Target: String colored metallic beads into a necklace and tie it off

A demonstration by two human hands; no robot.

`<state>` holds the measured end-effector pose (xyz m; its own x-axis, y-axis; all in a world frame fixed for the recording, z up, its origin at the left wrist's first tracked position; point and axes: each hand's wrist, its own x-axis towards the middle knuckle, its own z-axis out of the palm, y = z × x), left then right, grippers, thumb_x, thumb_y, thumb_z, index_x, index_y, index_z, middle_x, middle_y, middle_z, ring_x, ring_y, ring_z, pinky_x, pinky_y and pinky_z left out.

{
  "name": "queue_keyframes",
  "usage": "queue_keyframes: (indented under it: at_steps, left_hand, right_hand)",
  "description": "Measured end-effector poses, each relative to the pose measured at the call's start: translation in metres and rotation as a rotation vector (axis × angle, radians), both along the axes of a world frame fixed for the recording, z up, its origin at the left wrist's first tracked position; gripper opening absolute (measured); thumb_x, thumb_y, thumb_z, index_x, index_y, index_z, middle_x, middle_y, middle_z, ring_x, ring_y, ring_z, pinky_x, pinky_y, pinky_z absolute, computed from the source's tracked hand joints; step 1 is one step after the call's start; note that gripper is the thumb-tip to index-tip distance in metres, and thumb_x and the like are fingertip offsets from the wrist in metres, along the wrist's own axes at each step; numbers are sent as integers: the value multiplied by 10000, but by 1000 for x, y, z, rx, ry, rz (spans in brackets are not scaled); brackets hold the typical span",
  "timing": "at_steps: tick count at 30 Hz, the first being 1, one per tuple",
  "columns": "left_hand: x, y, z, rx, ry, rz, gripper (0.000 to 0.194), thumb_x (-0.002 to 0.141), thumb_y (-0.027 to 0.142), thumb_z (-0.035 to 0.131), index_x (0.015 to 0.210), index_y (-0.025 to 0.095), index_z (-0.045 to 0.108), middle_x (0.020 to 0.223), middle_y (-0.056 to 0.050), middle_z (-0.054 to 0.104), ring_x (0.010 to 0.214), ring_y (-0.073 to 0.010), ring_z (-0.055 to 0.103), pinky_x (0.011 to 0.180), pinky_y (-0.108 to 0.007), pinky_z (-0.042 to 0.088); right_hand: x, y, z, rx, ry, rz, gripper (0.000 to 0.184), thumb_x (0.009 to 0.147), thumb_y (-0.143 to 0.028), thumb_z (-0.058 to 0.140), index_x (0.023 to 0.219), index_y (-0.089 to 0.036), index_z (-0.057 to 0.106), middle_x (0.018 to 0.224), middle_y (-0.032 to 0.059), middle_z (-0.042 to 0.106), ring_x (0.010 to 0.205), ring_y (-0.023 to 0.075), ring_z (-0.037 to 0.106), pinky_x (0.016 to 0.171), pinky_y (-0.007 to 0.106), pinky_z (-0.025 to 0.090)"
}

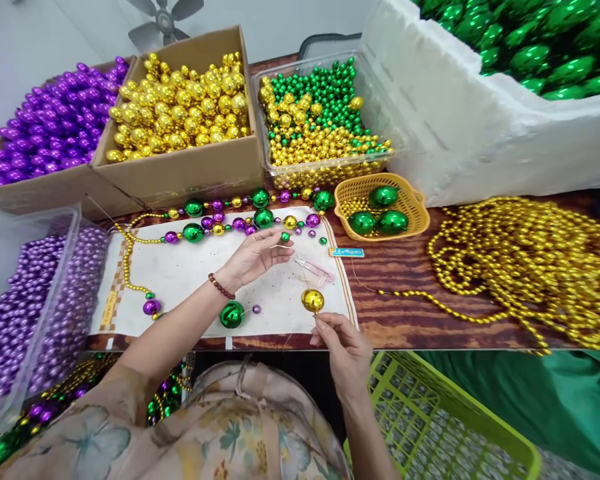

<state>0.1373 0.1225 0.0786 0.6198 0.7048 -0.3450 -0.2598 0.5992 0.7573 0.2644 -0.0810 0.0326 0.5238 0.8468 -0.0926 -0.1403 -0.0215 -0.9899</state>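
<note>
- Here's the gold ball, between the two hands, just beyond the right fingertips and over the white cloth on the table; whether it touches the cloth is hard to tell.
- Right hand: thumb and forefinger pinch the ball's near end, the other fingers curled loosely.
- Left hand, farther out: fingertips drawn together, seemingly on the thin thread that runs down to the ball; a small green bead sits right at those fingertips.
- Look at that shine! The ball is probably light, hollow plastic, hard-shelled and slick, likely to roll or spin under a loose touch.
- A squeeze could dent or scuff it, so the narrow end by the hole looks the best hold, as the right hand has it.
- The thread looks limp and fine, best pinched close to the hole.
- Below the left wrist, a big green ball lies loose.
</note>
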Motion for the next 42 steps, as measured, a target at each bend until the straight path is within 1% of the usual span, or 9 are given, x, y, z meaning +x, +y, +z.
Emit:
queue_keyframes:
  at_steps: [5, 11, 14, 19, 24, 29, 32, 36, 42]
  left_hand:
    - [-13, -14, 11, -109, -75, 83, 148, 910, 204, 678, 994, 98, 740, 879, -107, 736, 815, -168, 721, 833, -320, 570]
    - [-12, -17, 11, -199, -101, 115, 203, 976, 193, 578, 999, 76, 742, 850, -112, 734, 789, -162, 727, 791, -297, 582]
    - [-12, -18, 11, -210, -91, 123, 203, 977, 189, 575, 978, 72, 741, 833, -105, 730, 780, -158, 727, 787, -292, 584]
    - [-14, -17, 11, -153, -50, 97, 165, 933, 228, 657, 978, 90, 737, 859, -97, 728, 776, -160, 723, 797, -309, 581]
    - [-16, -23, 9, -10, 4, 39, 222, 851, 279, 760, 1047, 179, 727, 896, -52, 726, 802, -157, 717, 821, -329, 561]
    - [-11, -41, 0, 77, 66, -58, 203, 799, 293, 798, 939, 157, 742, 930, -64, 732, 813, -136, 673, 814, -303, 522]
    - [-10, -48, -7, 62, 77, -22, 220, 808, 315, 784, 958, 159, 744, 929, -72, 735, 816, -135, 657, 772, -275, 497]
    - [-12, -49, -10, 14, 72, 0, 240, 804, 321, 784, 975, 158, 742, 918, -70, 735, 794, -134, 659, 744, -267, 489]
    - [-9, -54, -10, -5, 35, -48, 292, 803, 384, 792, 969, 151, 731, 929, -78, 734, 812, -144, 669, 748, -272, 495]
  right_hand:
    - [-7, 3, 8, 26, -103, 98, 123, 902, -272, 663, 844, -184, 726, 605, -12, 634, 484, 105, 602, 486, 187, 482]
    - [-9, 3, 12, 23, -149, 98, 112, 905, -253, 657, 842, -189, 723, 604, -18, 639, 462, 94, 598, 469, 171, 473]
    - [-10, 3, 11, 14, -137, 95, 114, 899, -260, 662, 836, -187, 722, 606, -17, 644, 459, 99, 603, 471, 177, 484]
    - [-12, 3, 9, -16, -112, 84, 132, 890, -298, 675, 848, -182, 723, 603, -13, 640, 466, 110, 605, 473, 197, 488]
    - [-14, 9, 6, -79, -67, 63, 211, 876, -384, 686, 851, -176, 714, 637, 3, 649, 506, 125, 608, 498, 228, 490]
    - [-20, 28, 2, -94, 72, 51, 266, 822, -435, 723, 850, -174, 681, 666, 5, 649, 544, 127, 605, 505, 229, 474]
    - [-23, 34, 1, -84, 180, 95, 254, 804, -414, 736, 861, -174, 676, 682, 4, 653, 556, 122, 607, 501, 220, 468]
    - [-22, 31, -1, -97, 255, 175, 272, 786, -403, 757, 919, -173, 700, 733, 19, 681, 590, 132, 625, 509, 227, 471]
    - [-25, 31, -9, -139, 277, 91, 302, 733, -429, 788, 826, -172, 658, 703, 22, 695, 553, 132, 624, 506, 229, 461]
